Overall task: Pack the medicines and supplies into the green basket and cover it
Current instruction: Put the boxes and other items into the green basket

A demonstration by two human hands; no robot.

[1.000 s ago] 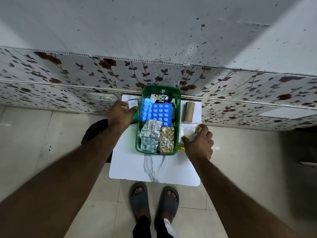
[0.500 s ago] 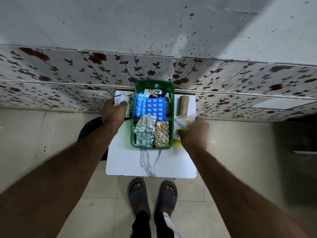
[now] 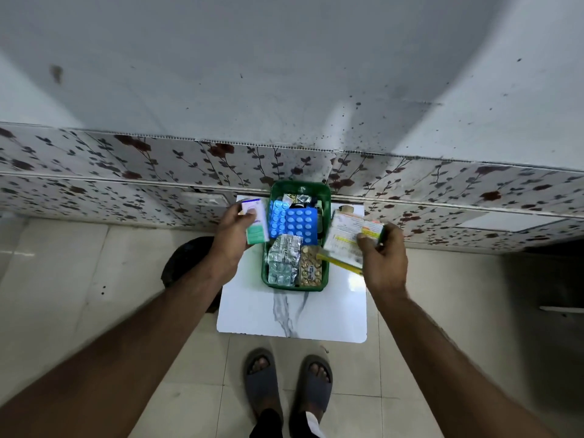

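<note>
The green basket (image 3: 297, 187) stands on a small white marble-pattern table (image 3: 294, 314), against the wall. Inside lie blue blister packs (image 3: 295, 221), silver blister strips (image 3: 284, 257) and a gold blister pack (image 3: 311, 266). My left hand (image 3: 232, 233) is raised just left of the basket, gripping a white and green medicine box (image 3: 255, 221). My right hand (image 3: 382, 254) is lifted at the basket's right side, holding a white and orange packet (image 3: 350, 235) with a yellow item under it.
A brown cardboard roll (image 3: 347, 208) peeks out behind the packet on the table's right. A dark object (image 3: 186, 257) sits on the floor left of the table. My feet in grey sandals (image 3: 287, 380) stand before the table. A floral-tiled wall is behind.
Both hands have lifted off the table: the left raised the white and green box, the right picked up the packet and brought it beside the basket.
</note>
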